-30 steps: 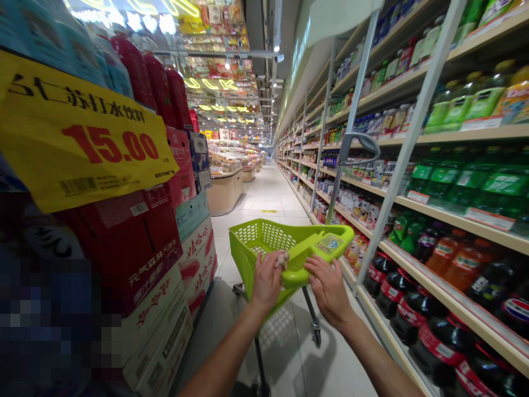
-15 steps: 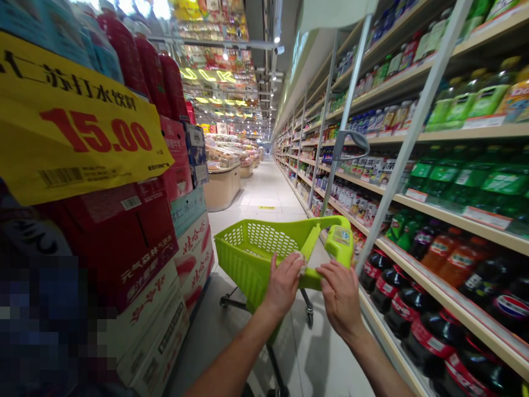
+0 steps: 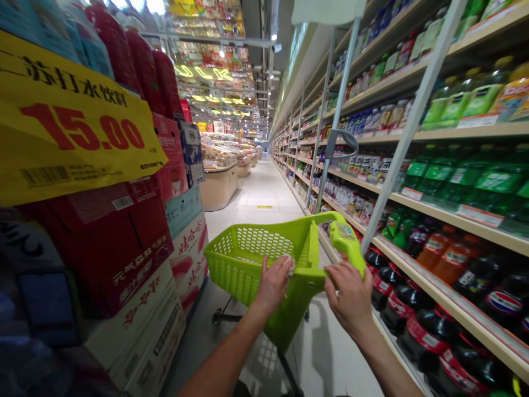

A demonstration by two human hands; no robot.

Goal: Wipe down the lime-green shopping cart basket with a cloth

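Note:
A lime-green plastic shopping cart (image 3: 248, 259) stands in front of me in a supermarket aisle, its basket empty as far as I can see. My left hand (image 3: 273, 284) rests on the cart's rear rim with the fingers curled over it and something small and pale under the fingertips. My right hand (image 3: 350, 295) grips the cart's green handle (image 3: 347, 238) near its right end, fingers closed around it.
Stacked red and white drink cartons (image 3: 136, 259) with a yellow 15.00 price sign (image 3: 78, 138) crowd the left. Shelves of bottled drinks (image 3: 446, 248) line the right, with slanted metal poles (image 3: 397, 154) in front. The tiled aisle floor (image 3: 264, 193) runs ahead toward display counters (image 3: 219, 184).
The cart has swung to the left and its handle has tipped up on the right. Both hands shifted slightly right with it, staying on the rim and handle.

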